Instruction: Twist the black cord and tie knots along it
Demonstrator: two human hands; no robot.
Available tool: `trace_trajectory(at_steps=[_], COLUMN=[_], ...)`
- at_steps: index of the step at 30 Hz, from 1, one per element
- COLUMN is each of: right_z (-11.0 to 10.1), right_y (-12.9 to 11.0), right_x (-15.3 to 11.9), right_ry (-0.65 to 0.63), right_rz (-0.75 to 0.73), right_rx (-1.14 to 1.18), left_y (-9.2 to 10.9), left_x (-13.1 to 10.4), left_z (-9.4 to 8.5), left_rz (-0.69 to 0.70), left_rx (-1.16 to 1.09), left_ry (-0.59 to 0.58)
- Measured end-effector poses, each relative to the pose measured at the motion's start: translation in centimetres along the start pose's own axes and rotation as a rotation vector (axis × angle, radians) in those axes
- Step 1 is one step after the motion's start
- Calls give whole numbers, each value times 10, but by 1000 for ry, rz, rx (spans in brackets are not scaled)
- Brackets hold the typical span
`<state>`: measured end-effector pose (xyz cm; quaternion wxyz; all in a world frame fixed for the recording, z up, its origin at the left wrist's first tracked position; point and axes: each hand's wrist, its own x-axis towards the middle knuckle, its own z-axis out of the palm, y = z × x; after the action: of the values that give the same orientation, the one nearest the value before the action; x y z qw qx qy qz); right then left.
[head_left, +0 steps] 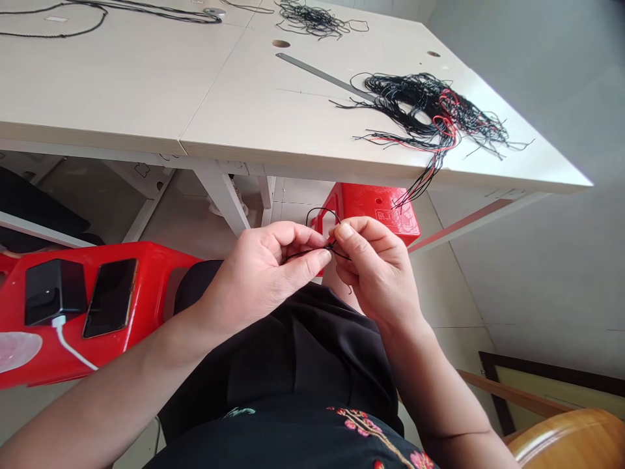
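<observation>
Above my lap, my left hand (pixel 273 267) and my right hand (pixel 374 260) meet at the fingertips. Between them runs a thin black cord (pixel 319 210), which arches up in a small loop over the fingers. My left thumb and fingers pinch the cord at a dark spot that looks like a knot. My right thumb and forefinger pinch it just to the right, and a short cord end hangs below that hand. The knot's details are too small to make out.
Ahead stands a pale table (pixel 122 85) with a tangled bundle of black and red cords (pixel 415 104), a metal ruler (pixel 322 75) and another cord pile (pixel 315 19). A red stool (pixel 375 202) is under it. At left, a red stool (pixel 151 260) holds a phone (pixel 111 296) and a black box (pixel 55 291).
</observation>
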<state>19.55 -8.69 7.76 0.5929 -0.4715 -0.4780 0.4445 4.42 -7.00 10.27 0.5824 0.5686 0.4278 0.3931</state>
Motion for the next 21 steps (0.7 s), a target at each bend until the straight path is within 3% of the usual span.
trace_trajectory(at_steps=[8, 12, 16, 21], right_z=[0, 1, 1, 1], right_y=[0, -1, 0, 6], right_x=[-2, -2, -3, -5], right_ry=[12, -11, -19, -30], right_rz=[17, 60, 84, 82], right_rx=[62, 128, 139, 95], left_y=[-1, 0, 4, 4], left_x=[0, 2, 3, 4], left_z=[1, 3, 6, 9], left_rz=[37, -46, -134, -147], left_rx=[67, -53, -249, -361], left_ry=[-26, -21, -113, -127])
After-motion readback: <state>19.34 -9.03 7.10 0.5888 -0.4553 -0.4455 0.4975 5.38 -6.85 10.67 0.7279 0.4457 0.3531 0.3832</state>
